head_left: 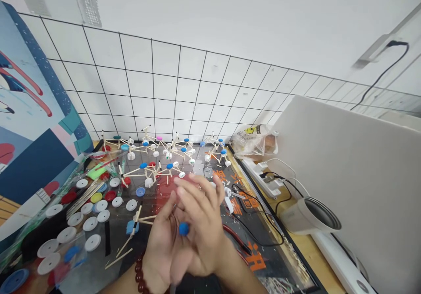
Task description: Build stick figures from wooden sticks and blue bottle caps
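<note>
A small blue ball, which looks like soft clay, sits between my two cupped palms. My left hand, with a dark red bead bracelet on its wrist, supports it from the left. Curved over from the right is my right hand, its fingers long and bent toward the left fingertips. Left of my hands lies a stick piece with a blue lump on it. Behind them stand several stick models joined with blue, white and red lumps.
Many white, red and blue round lids are spread on the left of the dark mat. To the right are red-handled pliers, cables, a power strip, a beige cup and a large pale panel. Loose sticks lie at the front right.
</note>
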A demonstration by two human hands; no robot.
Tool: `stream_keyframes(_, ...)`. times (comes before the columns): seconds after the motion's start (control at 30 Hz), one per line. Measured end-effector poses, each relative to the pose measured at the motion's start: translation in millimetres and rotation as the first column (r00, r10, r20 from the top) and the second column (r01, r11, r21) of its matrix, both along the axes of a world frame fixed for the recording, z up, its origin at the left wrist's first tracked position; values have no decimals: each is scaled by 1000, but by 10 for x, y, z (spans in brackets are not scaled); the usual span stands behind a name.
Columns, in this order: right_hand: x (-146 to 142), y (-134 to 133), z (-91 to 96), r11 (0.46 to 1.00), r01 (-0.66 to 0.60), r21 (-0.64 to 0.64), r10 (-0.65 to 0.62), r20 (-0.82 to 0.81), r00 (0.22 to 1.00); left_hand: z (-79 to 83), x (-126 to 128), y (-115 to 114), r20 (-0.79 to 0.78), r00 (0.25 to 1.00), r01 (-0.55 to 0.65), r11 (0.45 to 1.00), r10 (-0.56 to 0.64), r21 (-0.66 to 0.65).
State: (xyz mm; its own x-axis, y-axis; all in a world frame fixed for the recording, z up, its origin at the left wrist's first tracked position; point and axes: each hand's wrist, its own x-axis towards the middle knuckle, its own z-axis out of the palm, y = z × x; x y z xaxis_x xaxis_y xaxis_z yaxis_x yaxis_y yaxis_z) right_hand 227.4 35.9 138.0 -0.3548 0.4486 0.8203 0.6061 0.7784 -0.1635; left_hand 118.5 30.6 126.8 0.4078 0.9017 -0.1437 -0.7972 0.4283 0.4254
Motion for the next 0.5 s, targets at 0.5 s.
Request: stream_keyframes(0.5, 325, 143, 282, 941, -159, -299, 244, 273, 930, 245, -58, 12, 181, 973, -83, 947, 144, -311)
